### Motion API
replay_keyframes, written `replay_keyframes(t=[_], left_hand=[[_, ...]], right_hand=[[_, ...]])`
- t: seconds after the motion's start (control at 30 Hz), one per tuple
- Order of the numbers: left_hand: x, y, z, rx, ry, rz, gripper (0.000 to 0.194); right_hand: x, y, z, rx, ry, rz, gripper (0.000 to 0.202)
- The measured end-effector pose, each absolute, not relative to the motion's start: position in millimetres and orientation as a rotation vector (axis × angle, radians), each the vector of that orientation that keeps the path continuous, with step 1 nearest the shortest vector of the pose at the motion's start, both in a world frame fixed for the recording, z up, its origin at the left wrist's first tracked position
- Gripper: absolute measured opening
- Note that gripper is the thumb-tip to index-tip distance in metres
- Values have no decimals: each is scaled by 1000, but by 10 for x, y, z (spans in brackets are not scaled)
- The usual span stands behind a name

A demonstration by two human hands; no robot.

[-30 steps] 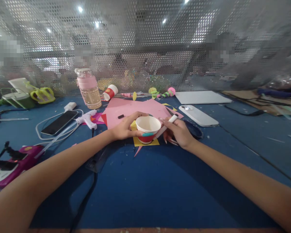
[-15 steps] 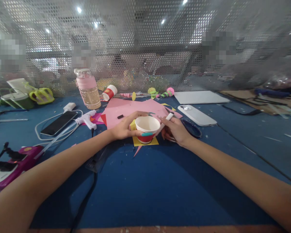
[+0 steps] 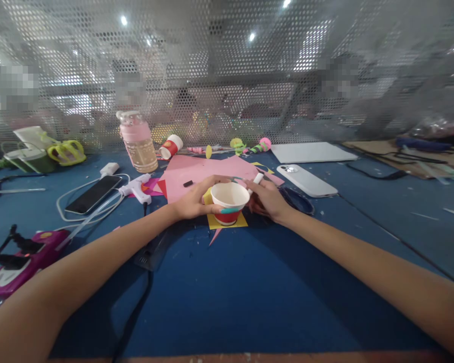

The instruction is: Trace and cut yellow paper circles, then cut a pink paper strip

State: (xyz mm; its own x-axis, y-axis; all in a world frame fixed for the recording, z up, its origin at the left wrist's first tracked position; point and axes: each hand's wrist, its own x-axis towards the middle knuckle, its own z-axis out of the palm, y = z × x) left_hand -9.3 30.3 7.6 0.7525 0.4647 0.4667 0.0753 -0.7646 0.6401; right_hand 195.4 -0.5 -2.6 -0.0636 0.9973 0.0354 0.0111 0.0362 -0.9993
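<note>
My left hand (image 3: 196,199) is wrapped round a red-and-white paper cup (image 3: 230,194), thumb across its near side. The cup stands upright with its mouth up, on a yellow square of paper (image 3: 236,222). In my right hand (image 3: 272,201) is a slim white marker (image 3: 256,182), held at the cup's right side. Its tip is hidden behind the cup and fingers. A small black cap (image 3: 188,183) lies on the pink paper sheet (image 3: 191,166) behind the cup. A thin pink paper scrap (image 3: 214,236) lies just in front of the yellow square.
To the left are a glue gun (image 3: 136,189), a black phone (image 3: 94,194) with a white cable, and a magenta power strip (image 3: 26,264). A bottle (image 3: 139,143) and another paper cup (image 3: 171,146) sit behind. A white phone (image 3: 306,180) lies right.
The white marker and my right fingers have shifted slightly left, closer against the cup. My left hand and the cup have barely moved.
</note>
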Motion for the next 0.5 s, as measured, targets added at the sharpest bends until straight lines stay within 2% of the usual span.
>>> replay_keyframes(t=[0.5], left_hand=[[-88, 296, 61, 2385, 393, 875, 61]], right_hand=[[1880, 122, -51, -1151, -1245, 1227, 30]])
